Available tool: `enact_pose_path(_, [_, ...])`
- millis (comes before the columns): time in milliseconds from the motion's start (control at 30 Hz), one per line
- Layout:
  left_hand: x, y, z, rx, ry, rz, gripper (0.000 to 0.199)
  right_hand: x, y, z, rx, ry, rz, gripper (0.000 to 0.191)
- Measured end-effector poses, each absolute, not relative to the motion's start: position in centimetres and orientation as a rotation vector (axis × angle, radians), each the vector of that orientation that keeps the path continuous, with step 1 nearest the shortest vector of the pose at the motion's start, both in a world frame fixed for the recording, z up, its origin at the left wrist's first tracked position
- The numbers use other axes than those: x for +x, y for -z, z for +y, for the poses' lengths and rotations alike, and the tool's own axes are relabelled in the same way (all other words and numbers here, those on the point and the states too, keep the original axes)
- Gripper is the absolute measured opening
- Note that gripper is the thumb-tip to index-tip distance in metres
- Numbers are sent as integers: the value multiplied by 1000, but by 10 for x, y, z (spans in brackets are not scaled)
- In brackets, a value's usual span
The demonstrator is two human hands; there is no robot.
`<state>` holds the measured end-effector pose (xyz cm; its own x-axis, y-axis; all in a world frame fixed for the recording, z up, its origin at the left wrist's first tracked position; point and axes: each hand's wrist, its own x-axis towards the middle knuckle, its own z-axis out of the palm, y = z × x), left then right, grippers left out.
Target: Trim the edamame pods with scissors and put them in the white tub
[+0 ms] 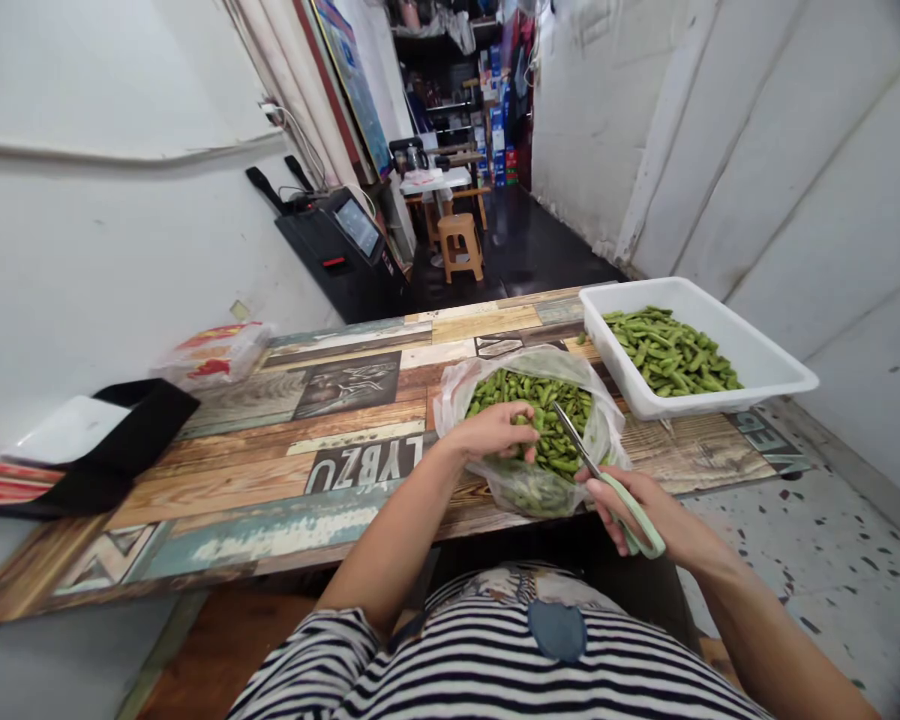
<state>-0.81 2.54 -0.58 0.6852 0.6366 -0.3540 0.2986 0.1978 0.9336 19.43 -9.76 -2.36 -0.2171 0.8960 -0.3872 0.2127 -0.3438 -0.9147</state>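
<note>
Green edamame pods (562,400) fill a clear plastic bag (607,400) with its mouth spread wide, near the front edge of the table. Over the left part of the pods is my left hand (499,430), its fingers bent and apart, with no pod visible in them. My right hand (645,505) grips scissors (634,515) with pale green handles at the bag's near right side. Their metal blades point up and left over the pods and look closed together. Further right, a white plastic tub (772,375) contains more edamame pods (667,350).
The bag and tub stand on a wood-patterned table (375,430). At its left lie a black box-like holder (131,440) and a red-and-clear plastic package (214,355). Beyond are a black touchscreen machine (345,250), a stool (460,245) and a small white table (435,180).
</note>
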Motion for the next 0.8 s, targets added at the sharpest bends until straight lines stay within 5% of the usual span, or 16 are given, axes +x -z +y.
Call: enact_pose_path(800, [36, 18, -21, 696, -966, 1047, 29, 168, 20, -102, -1307, -1748, -1037, 57])
